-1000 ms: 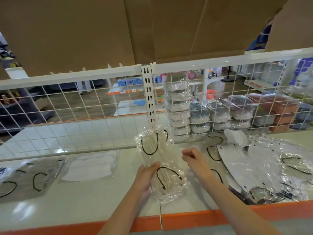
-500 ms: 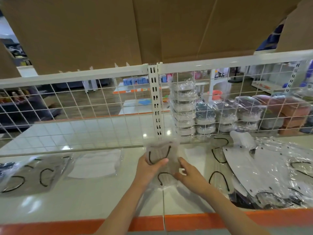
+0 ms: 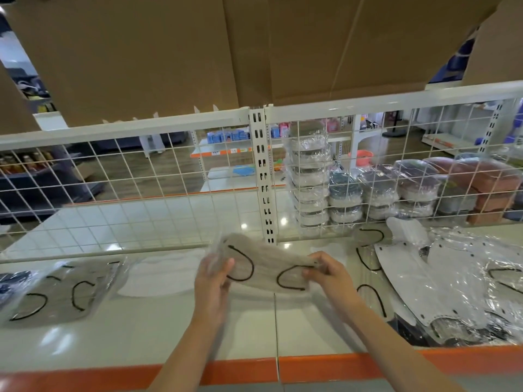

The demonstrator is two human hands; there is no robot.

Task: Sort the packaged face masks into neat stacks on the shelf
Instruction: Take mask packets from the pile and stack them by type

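Overhead, brown cardboard sheets roof the white metal shelf with its orange front lip, and a white wire-grid back panel stands behind it, stacked film-wrapped round containers visible through the mesh. To the right sprawls an untidy heap of clear-bagged white and grey masks; at the far left lies a flat grey bagged mask stack, with a white bagged mask beside it. Between these, held above the shelf's middle, is one beige face mask with black ear loops in a clear plastic packet. The left hand grips its left end, thumb curled on top; the right hand pinches its right end between thumb and fingers. The step in hand looks like carrying or straightening this packet for placement. Next, I judge, it needs laying flat on a pile of matching colour, or on bare shelf to start one, edges squared, both grips released together.
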